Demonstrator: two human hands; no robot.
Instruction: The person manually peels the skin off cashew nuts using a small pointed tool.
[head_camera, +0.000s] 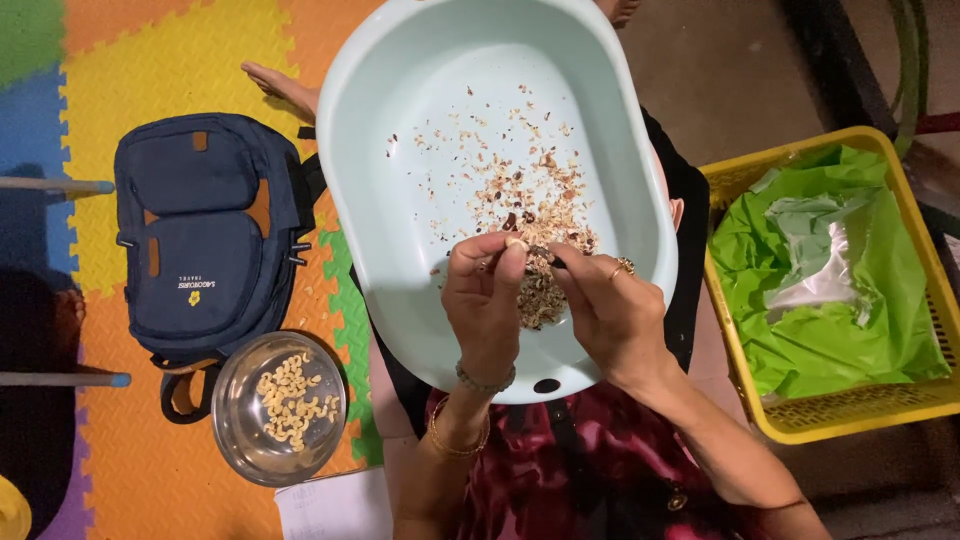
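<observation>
The oval basin (400, 200) is pale mint, speckled with brown and cream nut scraps (530, 210). The backpack (205, 230) is navy with orange patches. The steel bowl (235, 420) holds pale cream nuts (292, 398), perhaps cashews. The foam mat (140, 80) shows yellow, orange, green and blue tiles. The yellow basket (860, 410) holds bright green plastic sheeting (800, 320).

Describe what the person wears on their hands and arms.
Both forearms are bare, no sleeves. The left hand has a dark beaded bracelet at the wrist and a thin gold bangle below it. The right hand wears a gold ring.
</observation>
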